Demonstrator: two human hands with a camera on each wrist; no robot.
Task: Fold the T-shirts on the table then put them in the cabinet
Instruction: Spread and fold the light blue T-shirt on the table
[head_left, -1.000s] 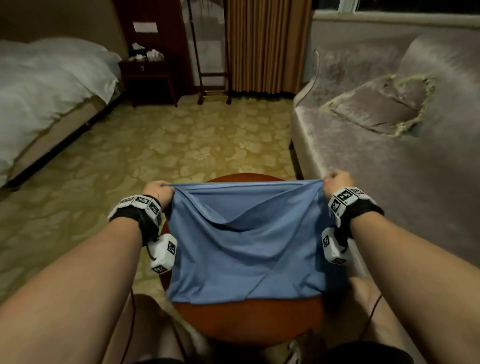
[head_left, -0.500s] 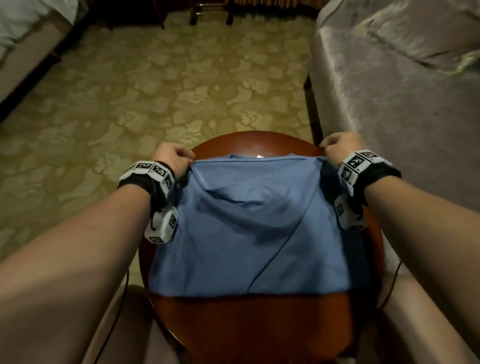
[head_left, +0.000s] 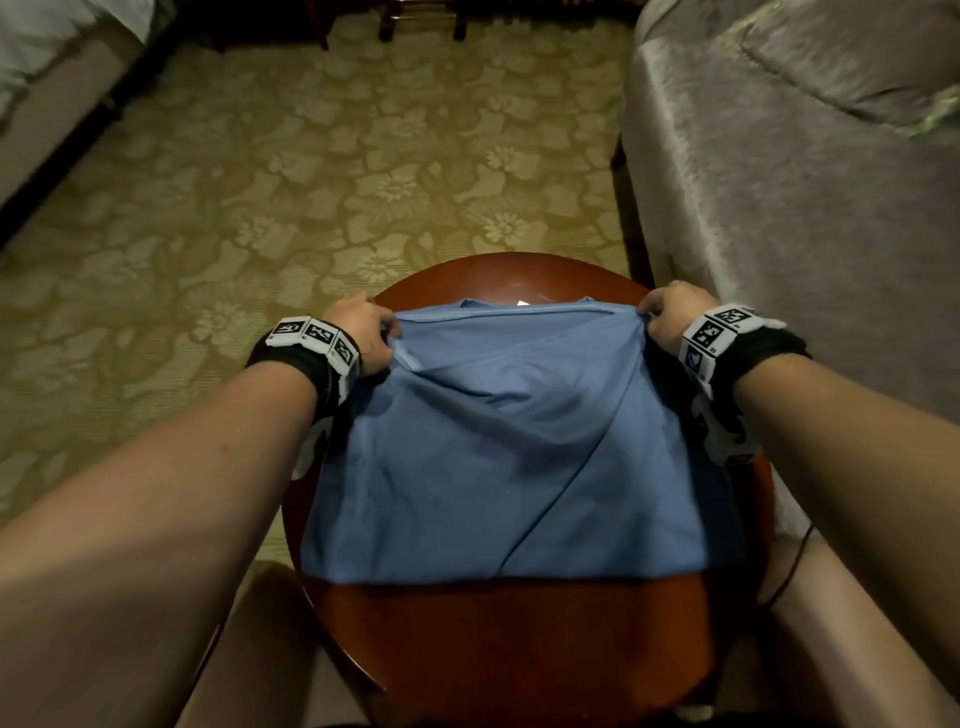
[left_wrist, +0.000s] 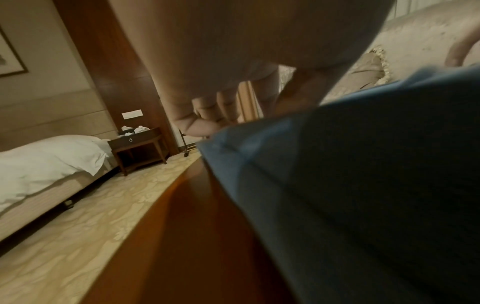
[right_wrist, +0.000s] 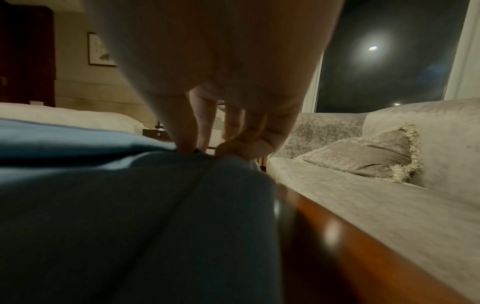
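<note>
A blue T-shirt (head_left: 514, 457) lies folded over itself on a round reddish wooden table (head_left: 509, 644), its near fold straight across the table's middle. My left hand (head_left: 363, 338) pinches the far left corner of the upper layer, and my right hand (head_left: 670, 314) pinches the far right corner. The held edge runs between the hands just above the lower layer's collar. In the left wrist view the left hand (left_wrist: 207, 121) curls on the T-shirt (left_wrist: 363, 185) edge. In the right wrist view the right hand (right_wrist: 207, 148) pinches the T-shirt (right_wrist: 130, 216) at its corner. No cabinet is in view.
A grey sofa (head_left: 805, 208) with a fringed cushion (right_wrist: 363, 158) stands close along the table's right side. A bed (left_wrist: 46, 162) and a dark nightstand (left_wrist: 140, 148) are at the left across patterned carpet (head_left: 311, 182). My knees flank the table's near edge.
Both hands have carried the shirt's upper edge forward and down toward the far side of the table, flattening the fold. The head view has tilted down and closer.
</note>
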